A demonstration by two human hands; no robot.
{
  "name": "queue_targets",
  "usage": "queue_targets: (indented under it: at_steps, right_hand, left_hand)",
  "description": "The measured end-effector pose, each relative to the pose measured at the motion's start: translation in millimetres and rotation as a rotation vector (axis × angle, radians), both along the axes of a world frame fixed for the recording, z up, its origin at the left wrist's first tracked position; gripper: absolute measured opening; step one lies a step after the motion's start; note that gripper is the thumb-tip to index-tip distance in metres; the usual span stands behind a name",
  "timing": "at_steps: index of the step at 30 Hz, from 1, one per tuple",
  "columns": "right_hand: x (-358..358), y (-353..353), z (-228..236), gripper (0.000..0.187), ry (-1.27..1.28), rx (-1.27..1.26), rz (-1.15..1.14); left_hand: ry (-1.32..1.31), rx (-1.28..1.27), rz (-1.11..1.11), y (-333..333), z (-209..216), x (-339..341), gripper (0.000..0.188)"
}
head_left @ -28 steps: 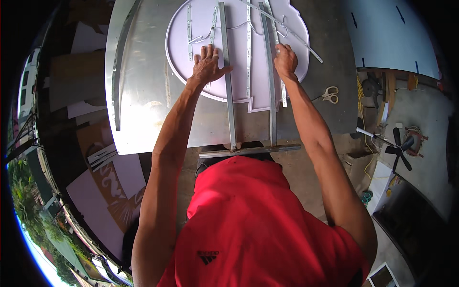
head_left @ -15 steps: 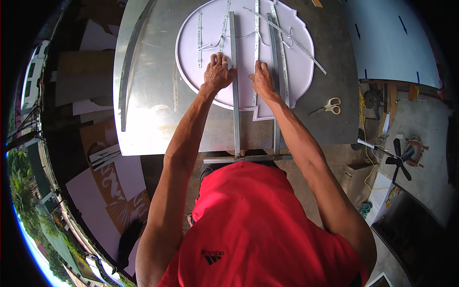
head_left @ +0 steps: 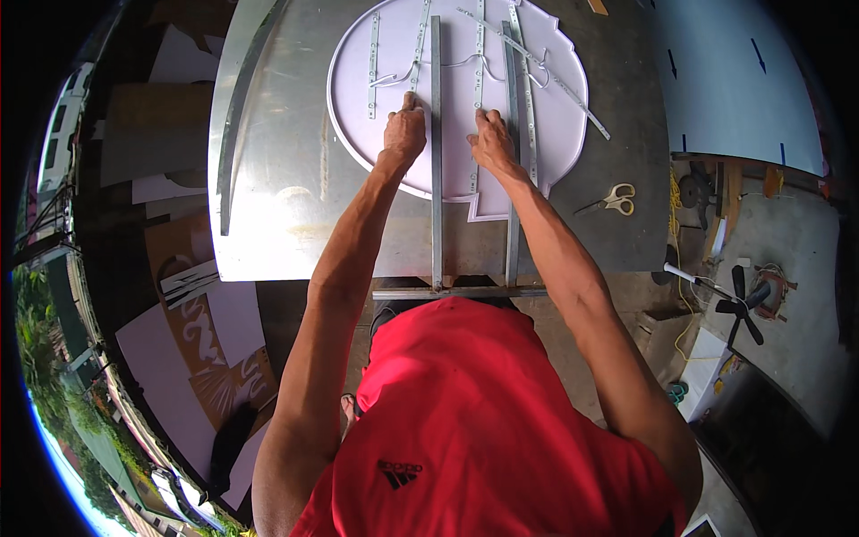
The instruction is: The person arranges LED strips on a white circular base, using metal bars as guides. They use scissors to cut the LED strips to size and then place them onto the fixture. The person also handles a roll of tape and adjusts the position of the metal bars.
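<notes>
The round panel [head_left: 455, 134] in front of you is shaped like a shallow tray, pale lilac with a raised rim, and it lies on the grey metal surface [head_left: 295, 116]. Inside its rim you have several light strips [head_left: 373, 67] and a white wire [head_left: 461, 63] that runs across its middle. Two grey metal bars [head_left: 437, 152] cross over the panel and extend past its near edge to a crossbar [head_left: 461, 293] close to your red shirt [head_left: 447, 403]. Scissors [head_left: 607, 201] with pale handles lie to the right of the panel.

The strips are narrow and whitish, dotted along their length. Most run roughly lengthwise on the panel; a diagonal strip [head_left: 568, 92] slants across its right side, its near end reaching over the rim.

Your left hand [head_left: 405, 134] is mostly folded, one finger extended to the near part of the second strip from the panel's left. Your right hand [head_left: 492, 143] has bent fingers at the next long strip; you cannot tell from here whether either hand pinches anything.

In the earliest frame your left hand lay spread on the panel and your right hand was at a strip farther right.
</notes>
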State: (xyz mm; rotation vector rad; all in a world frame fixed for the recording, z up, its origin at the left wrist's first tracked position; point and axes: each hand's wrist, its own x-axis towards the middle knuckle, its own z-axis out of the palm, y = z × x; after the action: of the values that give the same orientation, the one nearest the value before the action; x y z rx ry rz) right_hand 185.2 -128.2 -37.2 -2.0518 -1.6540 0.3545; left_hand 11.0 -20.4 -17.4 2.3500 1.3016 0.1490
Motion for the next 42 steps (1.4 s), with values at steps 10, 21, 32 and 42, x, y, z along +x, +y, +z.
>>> queue_targets:
  at_steps: [10, 21, 32, 42]
  right_hand:
    - [-1, 1, 2, 0.057, 0.014, -0.046, 0.004]
    - [-1, 2, 9, 0.055, -0.075, -0.095, 0.058]
    - [11, 5, -5, 0.054, -0.052, -0.075, 0.101]
    - [18, 13, -2, 0.057, -0.048, -0.057, 0.237]
  left_hand:
    - [0.086, 0.232, -0.054, -10, -3, -3, 0.034]
    - [-0.056, 0.003, 0.028, -11, -4, -1, 0.040]
    - [-0.016, -0.090, -0.060, -1, -9, -3, 0.034]
    - [-0.116, -0.115, -0.019, -2, -13, -6, 0.056]
